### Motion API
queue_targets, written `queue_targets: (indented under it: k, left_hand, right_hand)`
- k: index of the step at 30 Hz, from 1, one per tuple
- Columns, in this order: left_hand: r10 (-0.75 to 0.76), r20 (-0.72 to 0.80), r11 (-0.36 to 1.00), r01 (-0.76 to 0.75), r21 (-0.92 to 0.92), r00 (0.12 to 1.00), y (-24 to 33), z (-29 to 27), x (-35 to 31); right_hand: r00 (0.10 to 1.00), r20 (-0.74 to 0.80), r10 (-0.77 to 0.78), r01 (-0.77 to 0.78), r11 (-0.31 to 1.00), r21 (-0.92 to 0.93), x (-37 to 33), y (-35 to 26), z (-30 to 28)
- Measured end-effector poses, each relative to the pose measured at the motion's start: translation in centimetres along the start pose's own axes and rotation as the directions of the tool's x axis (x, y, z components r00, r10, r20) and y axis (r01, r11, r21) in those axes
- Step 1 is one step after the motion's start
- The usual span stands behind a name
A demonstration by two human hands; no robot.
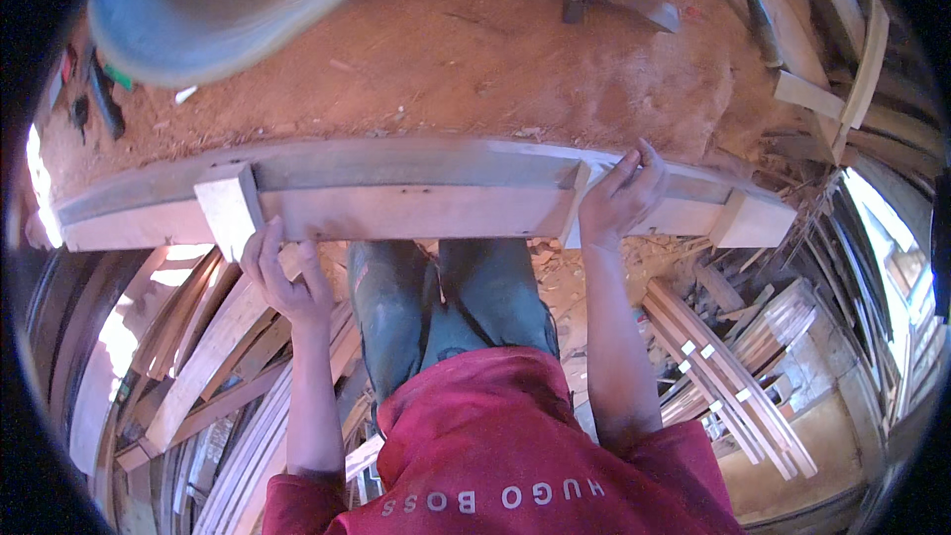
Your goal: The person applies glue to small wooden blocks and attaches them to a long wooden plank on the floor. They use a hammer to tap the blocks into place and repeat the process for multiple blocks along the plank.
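Observation:
A long wooden plank assembly (396, 208) lies across the near edge of the worktop in front of me, with short blocks set crosswise on it. My left hand (287, 277) is at its near edge, fingertips touching the lower corner of the left block (230, 210), with thumb and fingers apart. Further right, my right hand (622, 196) is closed round the middle block (575, 210), which it partly covers. Its fingertips reach up to the plank's far edge. A third block (745, 220) sits near the right end, with neither hand on it.
The reddish-brown, dusty worktop (475, 69) stretches beyond the plank. A blurred pale round rim (198, 50) stands at far left, near dark-handled tools (104, 104). A thin wood piece (634, 5) lies at the back. Timber strips pile up left (218, 386) and right (733, 381).

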State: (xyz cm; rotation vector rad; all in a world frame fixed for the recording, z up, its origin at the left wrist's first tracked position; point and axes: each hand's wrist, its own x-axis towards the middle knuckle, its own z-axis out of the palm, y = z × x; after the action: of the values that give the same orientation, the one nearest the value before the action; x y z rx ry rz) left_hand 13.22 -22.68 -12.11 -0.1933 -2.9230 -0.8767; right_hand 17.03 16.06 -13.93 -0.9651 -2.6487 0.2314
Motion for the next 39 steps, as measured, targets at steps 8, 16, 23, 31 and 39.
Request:
queue_targets:
  k: [8,16,23,31,39]
  left_hand:
    - [0.176,0.093,0.982,-0.182,0.051,0.98,3.0,7.1,3.7]
    - [0.145,0.105,0.98,-0.157,0.124,0.984,3.9,7.2,3.6]
    - [0.175,0.065,0.983,-0.171,-0.062,0.982,3.2,3.2,4.1]
    - [-0.061,0.042,0.998,0.06,0.017,0.997,-8.8,-9.0,4.2]
    - [0.134,0.477,0.991,-0.124,-0.053,0.869,-10.2,-10.5,6.8]
  right_hand:
    - [0.999,0.036,0.002,0.0,0.998,-0.06,-0.1,0.0,-0.1]
    - [0.995,0.041,0.089,-0.083,0.989,-0.123,0.1,0.1,-0.5]
    - [0.995,-0.004,0.097,-0.097,0.987,-0.13,0.0,-0.1,0.0]
    - [0.998,-0.069,0.002,-0.012,0.991,-0.137,-0.9,-0.8,-0.2]
    - [0.999,-0.031,-0.018,0.016,0.997,-0.073,0.0,-1.4,-1.3]
